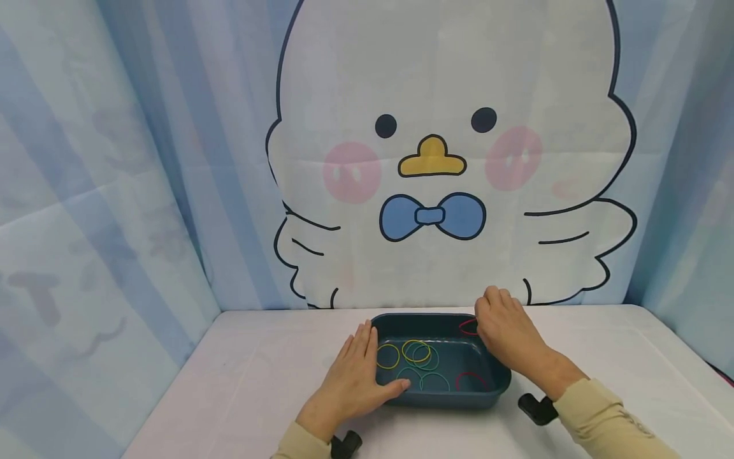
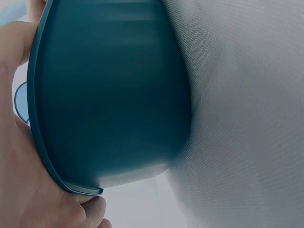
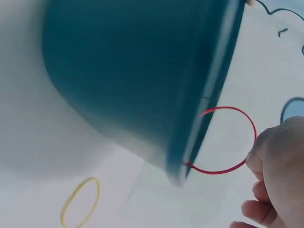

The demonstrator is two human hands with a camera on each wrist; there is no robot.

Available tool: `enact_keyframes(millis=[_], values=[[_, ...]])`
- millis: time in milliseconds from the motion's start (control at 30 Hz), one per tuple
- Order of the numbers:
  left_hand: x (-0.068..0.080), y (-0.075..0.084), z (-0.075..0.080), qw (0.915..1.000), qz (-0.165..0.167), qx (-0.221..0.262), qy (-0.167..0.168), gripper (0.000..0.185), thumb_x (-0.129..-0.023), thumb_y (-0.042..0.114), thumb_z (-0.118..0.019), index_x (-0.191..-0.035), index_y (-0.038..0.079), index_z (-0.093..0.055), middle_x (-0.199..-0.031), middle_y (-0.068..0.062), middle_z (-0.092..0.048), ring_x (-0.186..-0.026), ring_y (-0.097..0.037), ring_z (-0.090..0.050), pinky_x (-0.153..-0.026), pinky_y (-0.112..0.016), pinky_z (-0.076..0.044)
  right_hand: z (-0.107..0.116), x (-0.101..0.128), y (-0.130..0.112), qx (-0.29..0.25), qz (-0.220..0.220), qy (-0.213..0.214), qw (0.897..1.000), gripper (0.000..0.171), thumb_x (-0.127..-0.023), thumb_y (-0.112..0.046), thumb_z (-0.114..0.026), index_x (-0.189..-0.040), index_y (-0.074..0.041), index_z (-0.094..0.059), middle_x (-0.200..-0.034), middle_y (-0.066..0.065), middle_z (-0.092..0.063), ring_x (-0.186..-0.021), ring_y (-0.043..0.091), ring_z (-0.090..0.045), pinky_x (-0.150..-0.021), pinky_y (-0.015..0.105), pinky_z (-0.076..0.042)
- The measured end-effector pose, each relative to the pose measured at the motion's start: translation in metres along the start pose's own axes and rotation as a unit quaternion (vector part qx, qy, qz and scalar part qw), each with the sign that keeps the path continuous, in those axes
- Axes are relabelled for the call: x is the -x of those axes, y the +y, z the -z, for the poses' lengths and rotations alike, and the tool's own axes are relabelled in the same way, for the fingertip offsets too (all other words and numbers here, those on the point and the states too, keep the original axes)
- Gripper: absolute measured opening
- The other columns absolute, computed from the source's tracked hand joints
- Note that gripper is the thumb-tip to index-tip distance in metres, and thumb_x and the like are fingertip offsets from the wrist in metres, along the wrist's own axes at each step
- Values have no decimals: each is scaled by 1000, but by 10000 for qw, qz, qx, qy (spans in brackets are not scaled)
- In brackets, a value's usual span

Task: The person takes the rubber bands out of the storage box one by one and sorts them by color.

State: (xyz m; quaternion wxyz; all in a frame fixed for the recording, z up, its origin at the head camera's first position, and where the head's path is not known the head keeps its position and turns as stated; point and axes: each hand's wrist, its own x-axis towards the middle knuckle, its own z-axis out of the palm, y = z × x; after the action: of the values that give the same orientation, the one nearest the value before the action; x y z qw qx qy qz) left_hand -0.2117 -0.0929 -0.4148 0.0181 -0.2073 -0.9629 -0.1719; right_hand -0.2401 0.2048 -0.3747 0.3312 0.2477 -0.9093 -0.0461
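A dark teal tray point(image 1: 453, 398) sits on the white table with several yellow, green and red rubber bands point(image 1: 417, 350) loose inside. My left hand point(image 1: 358, 376) holds its front left corner, fingers along the outer rim and thumb over the edge; the left wrist view shows the tray's wall point(image 2: 109, 95) against that hand point(image 2: 19, 190). My right hand point(image 1: 504, 331) is at the tray's far right corner, pinching a red rubber band point(image 1: 467, 327). In the right wrist view this red band point(image 3: 223, 109) hangs across the tray's rim point(image 3: 209, 95), its right side meeting my fingers point(image 3: 280, 175).
A yellow band point(image 3: 97, 192) lies on the white surface beside the tray in the right wrist view. A cloth backdrop with a cartoon chick point(image 1: 436, 159) stands behind the table. White tabletop point(image 1: 602, 344) extends on both sides of the tray.
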Motion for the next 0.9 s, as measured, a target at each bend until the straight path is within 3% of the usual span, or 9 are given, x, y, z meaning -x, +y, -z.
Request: enact_keyframes(millis=[300,500,733,900], values=[[0,0,0,10000,0,5,15,112,-84,80,-46,-157,0,-17,-167,-15,-9,-155,-30,-10,-125,-48,-17,13,3,22,49,-261,-45,9996,26,-74,-1,-78,-85,4,-56,-80,11,-41,-73,24,-36,-60,31,-29],[0,0,0,10000,-14,-34,27,113,-84,80,-47,-157,-1,-18,-167,-17,-11,-155,-31,-11,-125,-48,-18,16,10,38,-82,-448,115,9989,24,-72,3,-77,-83,4,-56,-83,14,-44,-75,28,-40,-60,34,-31],[0,1,0,10000,-10,-2,40,112,-84,79,-48,-157,-2,-19,-167,-17,-11,-155,-31,-11,-125,-48,-18,16,22,56,-48,-304,543,9980,26,-66,6,-77,-78,4,-54,-79,16,-44,-69,30,-41,-56,36,-32],[1,1,0,10000,-14,43,42,112,-84,78,-48,-157,-1,-18,-167,-16,-10,-155,-31,-11,-125,-48,-17,16,34,64,74,-612,63,9981,26,-68,3,-79,-80,5,-56,-79,15,-45,-71,29,-42,-58,35,-33]])
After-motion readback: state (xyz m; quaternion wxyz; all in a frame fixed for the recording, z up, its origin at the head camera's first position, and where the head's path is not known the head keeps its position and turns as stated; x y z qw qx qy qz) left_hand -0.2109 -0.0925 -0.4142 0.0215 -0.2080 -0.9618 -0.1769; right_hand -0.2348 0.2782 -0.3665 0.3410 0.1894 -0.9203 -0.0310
